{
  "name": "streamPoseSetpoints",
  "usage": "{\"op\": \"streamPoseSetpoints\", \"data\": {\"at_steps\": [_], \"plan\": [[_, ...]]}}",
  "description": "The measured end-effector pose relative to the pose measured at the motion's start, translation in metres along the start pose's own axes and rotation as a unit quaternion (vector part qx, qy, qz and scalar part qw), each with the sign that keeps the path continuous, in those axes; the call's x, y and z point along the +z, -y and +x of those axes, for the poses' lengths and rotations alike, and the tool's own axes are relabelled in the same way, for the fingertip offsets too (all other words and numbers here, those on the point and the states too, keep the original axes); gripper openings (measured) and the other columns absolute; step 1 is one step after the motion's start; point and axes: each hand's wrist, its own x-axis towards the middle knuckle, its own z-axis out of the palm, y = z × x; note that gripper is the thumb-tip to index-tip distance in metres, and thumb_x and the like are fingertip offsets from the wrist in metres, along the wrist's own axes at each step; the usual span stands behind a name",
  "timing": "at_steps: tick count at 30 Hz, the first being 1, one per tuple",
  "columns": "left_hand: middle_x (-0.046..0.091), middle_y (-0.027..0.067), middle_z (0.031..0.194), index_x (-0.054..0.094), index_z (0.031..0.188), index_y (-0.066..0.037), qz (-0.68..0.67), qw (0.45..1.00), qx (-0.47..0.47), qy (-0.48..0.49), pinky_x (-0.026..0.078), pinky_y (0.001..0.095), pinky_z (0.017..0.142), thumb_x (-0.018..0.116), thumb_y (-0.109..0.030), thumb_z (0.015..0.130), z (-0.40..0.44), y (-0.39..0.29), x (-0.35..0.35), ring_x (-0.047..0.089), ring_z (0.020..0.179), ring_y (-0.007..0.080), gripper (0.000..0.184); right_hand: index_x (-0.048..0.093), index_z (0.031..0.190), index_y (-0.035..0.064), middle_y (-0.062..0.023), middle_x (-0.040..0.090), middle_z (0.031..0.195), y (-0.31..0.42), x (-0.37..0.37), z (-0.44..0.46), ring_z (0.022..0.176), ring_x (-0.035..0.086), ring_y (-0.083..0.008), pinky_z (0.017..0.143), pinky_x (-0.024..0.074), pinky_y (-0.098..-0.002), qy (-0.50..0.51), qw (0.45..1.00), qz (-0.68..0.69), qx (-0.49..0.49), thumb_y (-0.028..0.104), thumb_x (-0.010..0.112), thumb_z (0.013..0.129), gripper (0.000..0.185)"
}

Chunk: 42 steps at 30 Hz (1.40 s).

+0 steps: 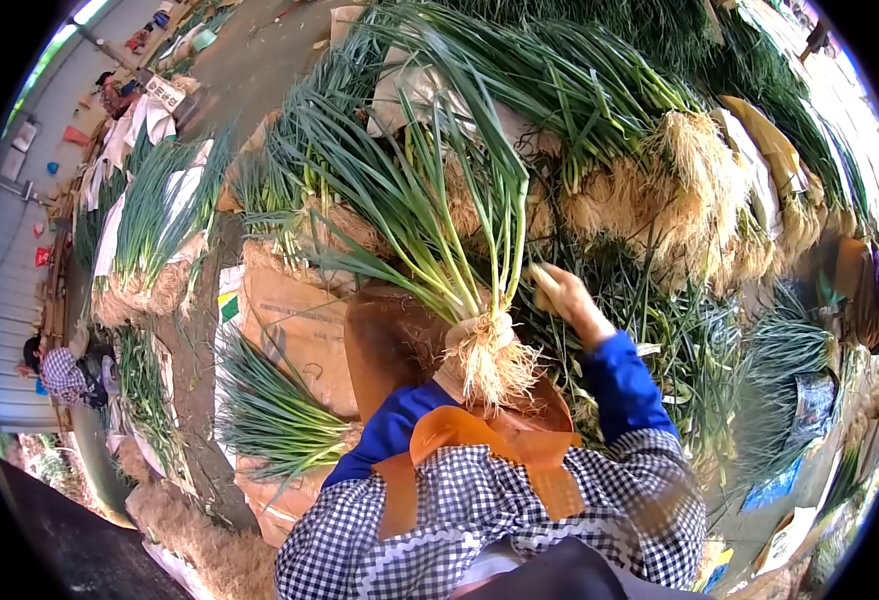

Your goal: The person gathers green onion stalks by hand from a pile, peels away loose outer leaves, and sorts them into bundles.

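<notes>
A bunch of green onions point(450, 265) stands in front of my body, its long leaves fanning up and to the left. Its pale, stringy roots point(495, 375) hang toward my lap. My left hand point(468, 333) is wrapped round the white stem bases just above the roots; leaves and roots hide part of it. Just right of the stalks is my right hand point(563, 296), fingers curled together at their tips. What those fingers pinch, if anything, is too small and blurred to make out.
More green onions point(600, 110) lie piled ahead, roots facing me. A smaller bunch point(285, 415) rests on brown sacking point(295, 310) at my left. Loose stripped leaves point(670, 345) cover the ground at right. Another person point(65, 375) in a checked top is at far left.
</notes>
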Motion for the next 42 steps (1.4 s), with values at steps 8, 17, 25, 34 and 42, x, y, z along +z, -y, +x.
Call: {"op": "streamPoseSetpoints", "data": {"at_steps": [8, 17, 25, 34, 42], "plan": [[0.060, 0.0150, 0.097, 0.051, 0.112, 0.005, 0.144, 0.969, -0.004, -0.200, 0.051, 0.0358, 0.078, 0.055, -0.015, 0.084, -0.015, -0.018, -0.012, 0.060, 0.086, 0.0238, 0.035, 0.062, 0.092, 0.0049, 0.0029, 0.058, 0.070, -0.039, 0.054, 0.073, 0.060, 0.054, -0.0096, 0.053, 0.0437, -0.0227, -0.078, 0.971, 0.197, -0.111, 0.025, 0.057, 0.090, 0.021], [0.059, 0.0124, 0.090, 0.052, 0.105, 0.003, 0.077, 0.972, 0.064, -0.212, 0.053, 0.0371, 0.072, 0.055, -0.012, 0.083, 0.002, -0.011, -0.030, 0.060, 0.079, 0.0243, 0.027, 0.053, 0.065, 0.0080, -0.0091, 0.057, 0.054, -0.062, 0.037, -0.005, 0.048, 0.057, -0.0300, 0.046, 0.0473, -0.0355, -0.165, 0.910, -0.328, -0.193, 0.032, 0.058, 0.085, 0.032], [0.057, 0.0075, 0.085, 0.052, 0.108, 0.001, 0.064, 0.981, 0.014, -0.184, 0.053, 0.0359, 0.069, 0.055, -0.012, 0.084, 0.004, -0.015, 0.007, 0.058, 0.074, 0.0193, 0.028, 0.062, 0.105, 0.0087, -0.0156, 0.066, 0.090, -0.048, -0.047, -0.023, 0.082, 0.063, -0.0323, 0.072, 0.0503, -0.0433, -0.079, 0.860, -0.491, 0.116, 0.042, 0.049, 0.088, 0.040], [0.053, 0.0101, 0.105, 0.042, 0.129, -0.005, 0.127, 0.990, 0.023, -0.048, 0.051, 0.0348, 0.079, 0.062, -0.003, 0.075, 0.013, -0.029, 0.034, 0.057, 0.090, 0.0226, 0.057, 0.062, 0.104, 0.0089, -0.0122, 0.065, 0.091, 0.089, -0.003, 0.074, 0.081, 0.063, -0.0255, 0.071, 0.0513, -0.0335, -0.087, 0.872, -0.403, -0.263, 0.039, 0.054, 0.089, 0.034], [0.049, 0.0092, 0.101, 0.037, 0.134, -0.008, 0.125, 0.989, 0.042, -0.066, 0.047, 0.0384, 0.083, 0.059, -0.005, 0.079, 0.026, -0.025, 0.003, 0.052, 0.091, 0.0234, 0.059, 0.061, 0.092, 0.0023, -0.0194, 0.063, 0.091, 0.045, -0.097, 0.133, 0.087, 0.061, -0.0310, 0.077, 0.0487, -0.0383, -0.202, 0.817, -0.540, -0.012, 0.038, 0.061, 0.079, 0.038]]}}
